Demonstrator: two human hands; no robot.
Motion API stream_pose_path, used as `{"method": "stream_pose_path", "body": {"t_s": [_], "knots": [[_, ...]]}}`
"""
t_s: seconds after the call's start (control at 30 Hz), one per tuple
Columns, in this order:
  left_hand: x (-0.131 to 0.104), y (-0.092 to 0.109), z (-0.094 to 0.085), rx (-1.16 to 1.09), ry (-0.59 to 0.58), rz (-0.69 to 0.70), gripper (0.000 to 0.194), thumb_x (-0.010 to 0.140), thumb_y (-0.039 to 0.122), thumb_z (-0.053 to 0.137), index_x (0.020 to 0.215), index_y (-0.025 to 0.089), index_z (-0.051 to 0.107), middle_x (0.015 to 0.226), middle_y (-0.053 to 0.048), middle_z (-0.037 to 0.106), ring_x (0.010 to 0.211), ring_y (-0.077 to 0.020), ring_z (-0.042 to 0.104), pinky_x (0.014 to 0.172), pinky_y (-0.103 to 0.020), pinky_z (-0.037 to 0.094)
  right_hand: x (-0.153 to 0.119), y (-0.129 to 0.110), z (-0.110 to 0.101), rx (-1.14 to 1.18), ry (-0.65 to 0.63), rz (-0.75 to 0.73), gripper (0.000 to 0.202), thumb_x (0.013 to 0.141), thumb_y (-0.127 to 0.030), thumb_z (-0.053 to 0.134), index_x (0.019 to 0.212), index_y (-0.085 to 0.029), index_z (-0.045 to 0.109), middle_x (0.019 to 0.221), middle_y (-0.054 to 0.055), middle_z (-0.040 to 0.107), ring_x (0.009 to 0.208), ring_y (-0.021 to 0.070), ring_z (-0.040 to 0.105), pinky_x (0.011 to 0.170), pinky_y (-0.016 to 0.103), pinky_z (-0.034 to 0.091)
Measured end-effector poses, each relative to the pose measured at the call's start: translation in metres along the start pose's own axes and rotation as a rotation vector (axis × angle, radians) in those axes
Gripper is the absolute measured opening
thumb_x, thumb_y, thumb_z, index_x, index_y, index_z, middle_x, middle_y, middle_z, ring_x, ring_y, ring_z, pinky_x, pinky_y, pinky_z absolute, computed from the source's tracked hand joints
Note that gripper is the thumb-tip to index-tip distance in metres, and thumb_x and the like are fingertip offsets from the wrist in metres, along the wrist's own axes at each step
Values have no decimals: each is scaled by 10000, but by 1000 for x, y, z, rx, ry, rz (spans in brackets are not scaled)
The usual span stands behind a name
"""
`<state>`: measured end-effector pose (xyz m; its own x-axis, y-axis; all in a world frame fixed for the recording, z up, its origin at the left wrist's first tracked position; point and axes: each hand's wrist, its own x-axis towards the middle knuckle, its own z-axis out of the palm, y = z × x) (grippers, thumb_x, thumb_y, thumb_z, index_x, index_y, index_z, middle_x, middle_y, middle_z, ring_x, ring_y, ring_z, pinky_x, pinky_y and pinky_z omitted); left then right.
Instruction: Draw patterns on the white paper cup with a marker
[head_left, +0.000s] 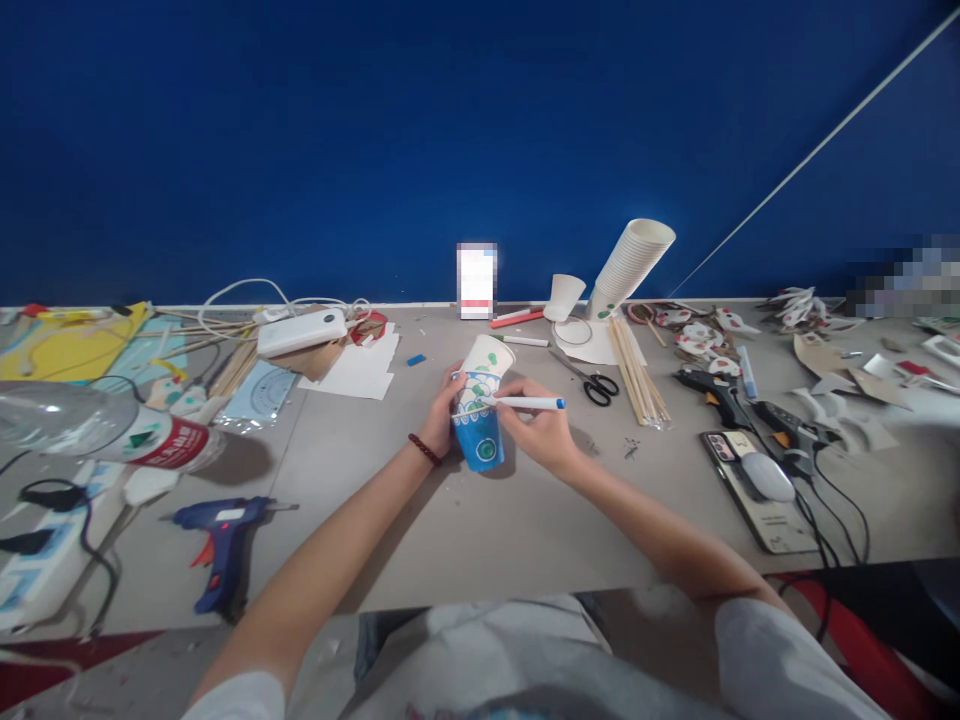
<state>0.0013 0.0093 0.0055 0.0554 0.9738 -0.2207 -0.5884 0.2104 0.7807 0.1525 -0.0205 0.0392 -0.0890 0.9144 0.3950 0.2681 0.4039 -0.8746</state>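
My left hand (444, 415) is wrapped round the left side of a stack of paper cups (481, 440), which leans slightly. The lower cup is coloured blue with a round green mark; the upper part is white with blue curved lines and green patches. Between the fingers of my right hand (541, 425) is a marker (532, 403) with a white barrel and a blue end. Its tip points left at the cups' drawn band; whether it touches the surface cannot be made out. A small blue marker cap (416, 360) lies to the left behind the cups.
Behind stand a lit phone (477, 282), a single paper cup (564, 297) and a tall leaning cup stack (634, 265). Scissors (596, 385) and wooden sticks (637, 375) lie right. A blue glue gun (225, 540) and water bottle (112, 425) are left; a phone (757, 500) is right.
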Motion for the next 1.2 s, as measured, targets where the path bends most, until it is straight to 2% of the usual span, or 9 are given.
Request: {"method": "stream_pose_path", "body": {"t_s": [0.47, 0.83, 1.2], "knots": [[-1, 0, 0, 2, -3, 9, 464, 725, 407, 770, 1126, 223, 627, 1134, -63, 702, 1089, -253, 657, 921, -364, 510, 1, -3, -1, 10, 11, 8, 58, 749, -179, 594, 750, -207, 645, 705, 1, 699, 637, 165, 643, 615, 292, 520], [0, -1, -1, -38, -21, -2, 486, 725, 374, 783, 1158, 208, 636, 1101, -49, 719, 1031, -235, 666, 898, -342, 498, -1, 4, 0, 18, 20, 20, 58, 806, -208, 610, 840, -208, 658, 780, 17, 700, 706, 170, 660, 651, 294, 527], [0, 0, -3, -27, -47, -2, 505, 747, 373, 776, 1198, 208, 623, 1134, -67, 713, 1066, -253, 664, 920, -363, 493, 0, 2, -1, 22, 14, 33, 51, 780, -192, 600, 791, -204, 648, 746, 9, 699, 672, 159, 647, 624, 278, 504]]}}
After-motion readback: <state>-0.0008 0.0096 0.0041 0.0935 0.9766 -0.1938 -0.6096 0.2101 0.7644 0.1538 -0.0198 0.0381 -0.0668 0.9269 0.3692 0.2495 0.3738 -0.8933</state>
